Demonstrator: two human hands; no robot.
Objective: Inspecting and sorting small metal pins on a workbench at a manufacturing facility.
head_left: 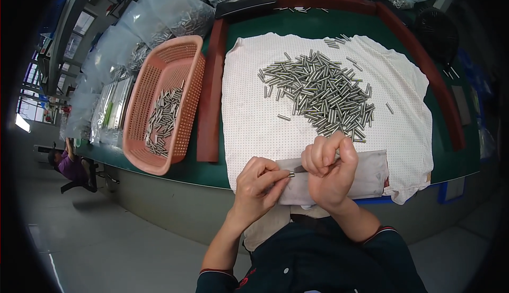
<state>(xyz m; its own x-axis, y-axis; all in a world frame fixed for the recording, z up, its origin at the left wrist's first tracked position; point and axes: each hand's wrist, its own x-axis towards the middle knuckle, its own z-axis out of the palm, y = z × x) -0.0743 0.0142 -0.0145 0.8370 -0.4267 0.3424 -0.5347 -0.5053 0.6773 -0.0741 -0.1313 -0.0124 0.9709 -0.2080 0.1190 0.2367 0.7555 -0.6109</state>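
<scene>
My left hand [257,184] pinches a small metal pin [291,173] between thumb and fingertips, with one end sticking out. Close beside it, my right hand [331,168] is closed around a slim dark pointed tool [300,169], whose tip is at or very near the pin's end; its kind is hard to make out, as my fingers cover most of it. Both hands are over a grey cloth [368,173] at the table's near edge. Beyond them, a large heap of similar metal pins [323,91] lies on a white dotted cloth [254,128].
A pink plastic basket [193,102] holding more pins stands on the left. Reddish-brown rails [211,97] frame the green table [350,25]. Clear bags of metal parts [175,14] line the far and left sides. Another person [72,167] sits far left.
</scene>
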